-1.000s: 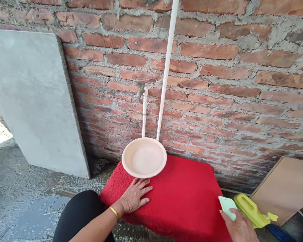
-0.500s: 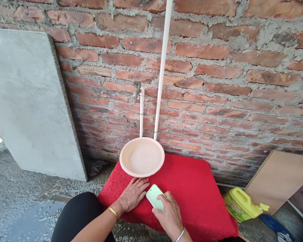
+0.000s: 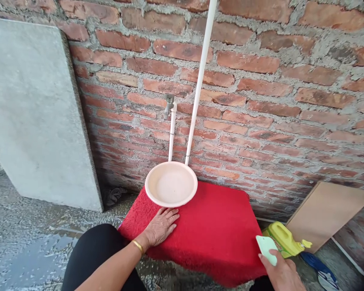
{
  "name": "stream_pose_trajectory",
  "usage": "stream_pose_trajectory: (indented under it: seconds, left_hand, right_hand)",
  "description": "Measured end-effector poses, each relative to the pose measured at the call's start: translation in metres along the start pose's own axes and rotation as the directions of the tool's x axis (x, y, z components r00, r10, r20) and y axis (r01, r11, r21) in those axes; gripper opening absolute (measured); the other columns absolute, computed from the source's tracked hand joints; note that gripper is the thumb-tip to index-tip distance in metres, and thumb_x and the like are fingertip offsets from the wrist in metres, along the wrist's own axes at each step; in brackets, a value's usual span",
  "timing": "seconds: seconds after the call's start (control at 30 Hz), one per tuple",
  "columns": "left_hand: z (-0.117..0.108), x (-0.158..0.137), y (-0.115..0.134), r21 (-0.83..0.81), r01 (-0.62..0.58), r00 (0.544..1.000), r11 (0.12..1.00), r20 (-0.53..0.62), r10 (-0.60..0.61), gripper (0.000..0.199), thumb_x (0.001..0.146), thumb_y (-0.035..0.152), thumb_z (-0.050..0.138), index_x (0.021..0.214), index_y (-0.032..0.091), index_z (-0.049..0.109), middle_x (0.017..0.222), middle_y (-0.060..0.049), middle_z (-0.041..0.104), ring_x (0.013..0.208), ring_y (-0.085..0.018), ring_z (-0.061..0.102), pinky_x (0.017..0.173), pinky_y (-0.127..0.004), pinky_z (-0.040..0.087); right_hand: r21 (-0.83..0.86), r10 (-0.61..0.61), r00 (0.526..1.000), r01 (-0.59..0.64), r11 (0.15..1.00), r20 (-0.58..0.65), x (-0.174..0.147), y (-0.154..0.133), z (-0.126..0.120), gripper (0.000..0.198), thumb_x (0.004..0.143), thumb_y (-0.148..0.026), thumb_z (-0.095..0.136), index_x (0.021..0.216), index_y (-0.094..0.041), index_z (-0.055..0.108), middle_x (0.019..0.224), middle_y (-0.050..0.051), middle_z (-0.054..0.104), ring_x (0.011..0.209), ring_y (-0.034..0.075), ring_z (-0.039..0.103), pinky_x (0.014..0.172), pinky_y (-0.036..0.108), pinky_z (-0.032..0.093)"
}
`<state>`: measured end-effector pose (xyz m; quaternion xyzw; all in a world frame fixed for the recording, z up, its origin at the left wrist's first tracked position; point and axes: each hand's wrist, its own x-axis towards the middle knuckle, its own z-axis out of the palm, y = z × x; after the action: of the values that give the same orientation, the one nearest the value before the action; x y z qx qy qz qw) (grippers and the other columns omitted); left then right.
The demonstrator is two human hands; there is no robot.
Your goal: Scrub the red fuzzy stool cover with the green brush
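Note:
A red plush cloth (image 3: 218, 222) covers a low surface in front of me. My left hand (image 3: 161, 226) lies flat on it, fingers spread, just below the rim of a pale pink basin (image 3: 176, 188). At the cloth's right edge, my right hand (image 3: 280, 270) grips a mint-green scrubbing brush (image 3: 266, 247). Only the brush's smooth back with a small hole shows; its underside is hidden. The basin rests on the far left part of the cloth, with no visible contents except a tiny dark speck.
A tap (image 3: 169, 106) and white pipe (image 3: 198, 89) stand against the brick wall (image 3: 261, 89). A grey slab (image 3: 42, 113) leans at left above wet floor. To the right are a yellow jug (image 3: 280, 238), a tan board (image 3: 324, 212) and a blue slipper (image 3: 317, 266).
My right hand has carried the brush from the cloth's middle, beside my left hand, to its right edge. My left hand stays on the cloth. The view has shifted slightly.

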<state>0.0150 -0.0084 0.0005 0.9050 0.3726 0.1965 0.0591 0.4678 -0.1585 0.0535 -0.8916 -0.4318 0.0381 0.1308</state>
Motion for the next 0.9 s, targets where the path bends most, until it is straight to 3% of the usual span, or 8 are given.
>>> stream_pose_trajectory:
  seconds: [0.13,0.2,0.3,0.4,0.53,0.73,0.83,0.9]
  left_hand:
    - [-0.002,0.001,0.001,0.005,0.007,1.000,1.000,0.022,-0.008,0.040,0.098,0.032,0.047,0.137,0.026,0.054,0.144,-0.005,0.055,0.134,-0.024,0.047,0.116,-0.049,0.031]
    - [-0.002,0.001,0.001,0.006,0.008,1.000,1.000,0.021,-0.008,0.040,0.098,0.031,0.047,0.137,0.026,0.054,0.144,-0.005,0.055,0.134,-0.023,0.047,0.116,-0.048,0.030]
    - [-0.001,0.001,0.001,0.002,0.007,1.000,1.000,0.017,-0.007,0.039,0.098,0.031,0.048,0.137,0.027,0.054,0.144,-0.004,0.055,0.135,-0.023,0.047,0.116,-0.047,0.030]
    - [0.001,0.002,0.001,0.005,0.014,1.000,1.000,0.024,-0.014,0.039,0.098,0.031,0.049,0.136,0.027,0.055,0.144,-0.004,0.055,0.134,-0.023,0.047,0.115,-0.047,0.031]
    - [0.003,0.002,0.002,0.010,0.033,0.999,0.999,0.004,-0.033,0.038,0.097,0.030,0.050,0.134,0.026,0.057,0.143,-0.005,0.056,0.134,-0.024,0.048,0.115,-0.047,0.031]
    - [0.005,0.003,0.005,0.009,0.054,0.998,0.998,0.011,-0.054,0.037,0.097,0.029,0.050,0.134,0.026,0.057,0.142,-0.004,0.056,0.134,-0.023,0.047,0.117,-0.046,0.028]
    - [0.001,0.003,0.007,-0.002,0.061,0.997,0.998,0.038,-0.061,0.037,0.098,0.029,0.050,0.134,0.026,0.057,0.143,-0.004,0.056,0.136,-0.023,0.045,0.118,-0.046,0.028]
    - [-0.006,0.002,0.008,-0.010,0.068,0.994,0.998,0.085,-0.067,0.037,0.097,0.030,0.052,0.133,0.026,0.058,0.143,-0.005,0.055,0.136,-0.025,0.045,0.117,-0.047,0.029]
  right_hand:
    - [0.040,-0.180,0.980,0.178,0.983,0.087,-0.035,-0.068,0.006,0.046,0.083,-0.057,0.047,0.114,-0.027,0.064,0.106,0.010,0.063,0.093,0.029,0.068,0.078,0.038,0.052]
    - [0.108,-0.330,0.929,0.315,0.943,0.166,-0.064,-0.119,0.016,0.034,0.083,-0.050,0.053,0.109,-0.031,0.065,0.106,0.004,0.063,0.090,0.022,0.068,0.074,0.030,0.051]
    - [0.183,-0.537,0.819,0.507,0.842,0.202,-0.106,-0.181,0.032,0.028,0.078,-0.033,0.064,0.105,-0.032,0.066,0.104,0.000,0.063,0.094,0.019,0.066,0.082,0.025,0.048]
    - [0.203,-0.608,0.764,0.574,0.793,0.213,-0.124,-0.198,0.041,0.031,0.074,-0.027,0.066,0.105,-0.031,0.067,0.102,0.000,0.062,0.097,0.019,0.064,0.088,0.026,0.046]
    - [0.189,-0.526,0.824,0.494,0.849,0.212,-0.101,-0.155,0.039,0.031,0.076,-0.031,0.063,0.107,-0.031,0.065,0.103,0.001,0.061,0.097,0.019,0.064,0.084,0.027,0.047]
    - [0.148,-0.212,0.968,0.191,0.970,0.137,-0.040,-0.030,0.014,0.037,0.076,-0.056,0.055,0.103,-0.033,0.065,0.102,0.007,0.063,0.095,0.028,0.067,0.080,0.038,0.050]
    - [0.057,-0.064,0.995,0.060,0.997,0.076,-0.027,0.017,-0.004,0.040,0.073,-0.061,0.052,0.101,-0.035,0.064,0.092,0.011,0.063,0.083,0.035,0.068,0.076,0.047,0.049]
    - [-0.029,-0.035,0.999,0.036,0.999,0.029,-0.024,0.028,-0.011,0.042,0.073,-0.062,0.047,0.103,-0.036,0.063,0.082,0.011,0.061,0.073,0.037,0.066,0.073,0.052,0.048]
